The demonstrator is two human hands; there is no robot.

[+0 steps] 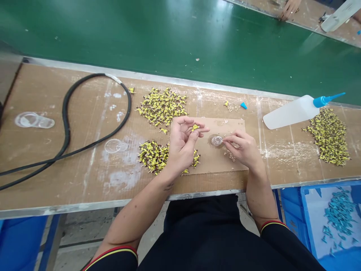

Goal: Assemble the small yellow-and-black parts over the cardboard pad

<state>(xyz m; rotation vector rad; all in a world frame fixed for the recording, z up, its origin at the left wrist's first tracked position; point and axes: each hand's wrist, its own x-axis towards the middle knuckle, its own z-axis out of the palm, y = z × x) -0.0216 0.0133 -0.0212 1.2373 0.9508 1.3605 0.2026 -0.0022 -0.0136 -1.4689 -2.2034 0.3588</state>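
My left hand [184, 141] pinches a small yellow figure [195, 127] between thumb and fingertips, above a flat cardboard piece [208, 162]. My right hand [244, 146] is closed in a pinch, its fingertips at the rim of a small clear cup [217, 140]. What those fingertips hold is too small to make out. Tiny pale pieces [231, 155] lie on the cardboard below my right hand. Left of my left hand is a pile of yellow and dark little figures [153, 156], partly hidden by it; a second pile [162, 106] lies behind.
A black cable [65, 113] loops across the left of the bench. A white squeeze bottle [293, 112] lies at right, near another yellow pile [329, 139]. A blue cap [243, 105] sits behind the cardboard. Beyond the green surface [169, 41] shows another person's hand [290, 8].
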